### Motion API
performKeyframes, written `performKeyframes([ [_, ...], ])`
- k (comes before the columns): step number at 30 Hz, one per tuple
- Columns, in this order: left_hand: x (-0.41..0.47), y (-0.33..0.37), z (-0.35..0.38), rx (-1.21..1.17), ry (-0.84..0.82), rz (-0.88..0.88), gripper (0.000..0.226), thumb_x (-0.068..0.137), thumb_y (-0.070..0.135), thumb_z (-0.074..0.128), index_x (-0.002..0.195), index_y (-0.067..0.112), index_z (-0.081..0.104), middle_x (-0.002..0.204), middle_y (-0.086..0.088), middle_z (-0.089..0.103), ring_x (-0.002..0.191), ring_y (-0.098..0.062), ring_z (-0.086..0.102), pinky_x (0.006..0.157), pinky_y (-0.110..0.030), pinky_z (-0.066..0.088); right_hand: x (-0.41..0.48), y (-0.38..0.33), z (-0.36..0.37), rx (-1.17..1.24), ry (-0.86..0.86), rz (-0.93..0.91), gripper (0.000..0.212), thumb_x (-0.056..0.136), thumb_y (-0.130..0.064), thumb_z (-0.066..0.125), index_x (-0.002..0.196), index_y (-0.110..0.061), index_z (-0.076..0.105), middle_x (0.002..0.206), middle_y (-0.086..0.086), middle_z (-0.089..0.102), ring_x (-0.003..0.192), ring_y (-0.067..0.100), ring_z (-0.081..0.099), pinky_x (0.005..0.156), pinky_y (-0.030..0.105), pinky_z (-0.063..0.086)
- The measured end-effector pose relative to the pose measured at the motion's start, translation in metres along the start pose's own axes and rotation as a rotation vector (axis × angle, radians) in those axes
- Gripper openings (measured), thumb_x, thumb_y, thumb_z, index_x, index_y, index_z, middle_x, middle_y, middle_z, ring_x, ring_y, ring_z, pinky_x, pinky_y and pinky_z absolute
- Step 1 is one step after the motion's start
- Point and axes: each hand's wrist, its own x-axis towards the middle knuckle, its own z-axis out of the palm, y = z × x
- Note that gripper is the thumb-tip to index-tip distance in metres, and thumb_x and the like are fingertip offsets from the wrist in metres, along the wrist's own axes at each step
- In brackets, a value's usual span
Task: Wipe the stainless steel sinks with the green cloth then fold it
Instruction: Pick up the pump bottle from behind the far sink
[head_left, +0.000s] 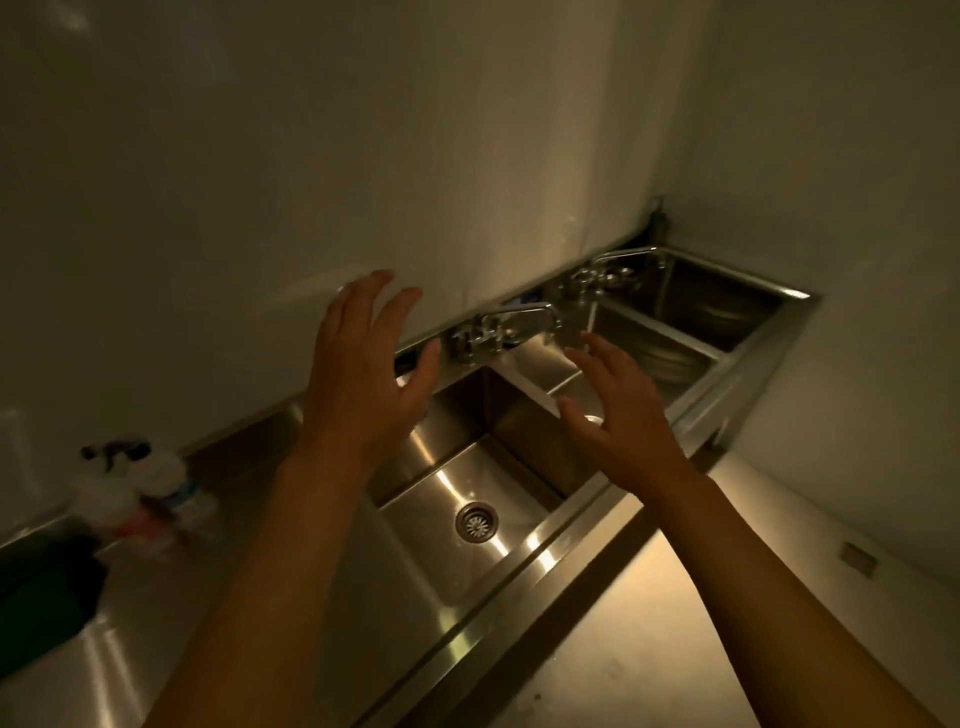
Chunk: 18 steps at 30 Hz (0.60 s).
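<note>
Dark green cloth (44, 592) bunched on steel counter (156, 649), left hand (363, 379) and right hand (623, 421) spread empty above shiny sinks (457, 499)

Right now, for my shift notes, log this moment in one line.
left hand open | right hand open | green cloth on counter, untouched

Below both empty, spread hands: nearest sink (441, 530), drain (477, 522) in its floor. Behind fingertips: faucet (498, 327). Far left of left hand (363, 384): cloth (41, 592) on drainboard (156, 623), bottles (140, 488) behind it. Beyond right hand (623, 415): two further basins.
</note>
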Motion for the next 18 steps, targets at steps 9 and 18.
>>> performKeyframes([
  [9,0.046,0.110,0.070,-0.147,-0.063,0.131,0.055,0.096,0.043,0.056,0.146,0.020,0.053,0.158,-0.004,0.039,0.146,-0.024,0.032,0.114,-0.050,0.042,-0.046,0.070,-0.113,-0.091,0.130,0.187,0.062,0.095,-0.053,0.056,0.152,-0.033,0.041,0.164,-0.008,0.029,0.150,0.017,0.029,0.118,0.059,0.031],
  [18,0.084,0.121,0.145,-0.240,-0.148,0.148,0.057,0.095,0.047,0.054,0.145,0.019,0.053,0.157,-0.005,0.039,0.146,-0.025,0.033,0.110,-0.053,0.046,-0.047,0.114,-0.137,-0.134,0.189,0.302,0.061,0.095,-0.052,0.052,0.152,-0.033,0.040,0.163,-0.007,0.031,0.146,0.008,0.029,0.119,0.054,0.031],
])
